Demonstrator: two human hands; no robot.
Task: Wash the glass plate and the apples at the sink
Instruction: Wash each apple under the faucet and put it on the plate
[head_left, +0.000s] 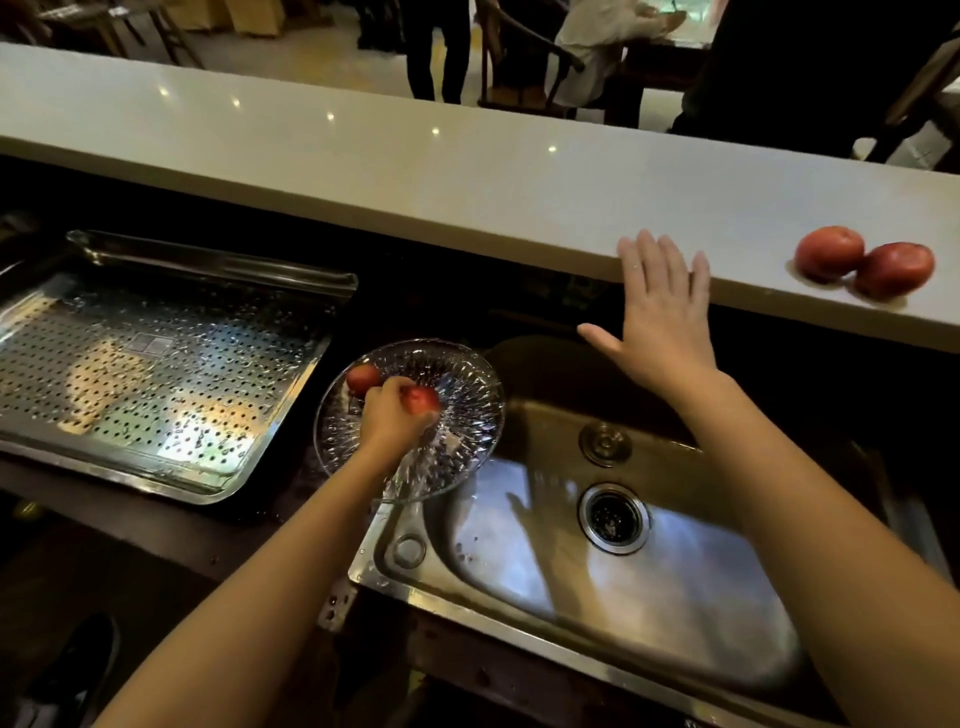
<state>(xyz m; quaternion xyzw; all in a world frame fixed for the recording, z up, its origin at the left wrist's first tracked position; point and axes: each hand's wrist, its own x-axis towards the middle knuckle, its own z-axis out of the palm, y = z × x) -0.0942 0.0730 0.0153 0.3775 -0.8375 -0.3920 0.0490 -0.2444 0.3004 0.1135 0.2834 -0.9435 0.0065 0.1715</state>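
Glass plate (457, 415) sits at the sink's (675, 613) left rim, partly overhanging the basin. Two apples on it: one (362, 378) lying free at the far left, one (422, 400) clasped in the left hand (392, 415). Right hand (660, 317) empty, fingers spread, raised near the edge of the white counter (415, 171). Two more apples (829, 253) (894, 270) rest touching on that counter, far right. Perforated steel tray (145, 374) to the left.

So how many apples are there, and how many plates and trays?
Apples: 4, two on the counter, one on the plate, one in the left hand
Glass plate: 1
Metal tray: 1
Total: 6
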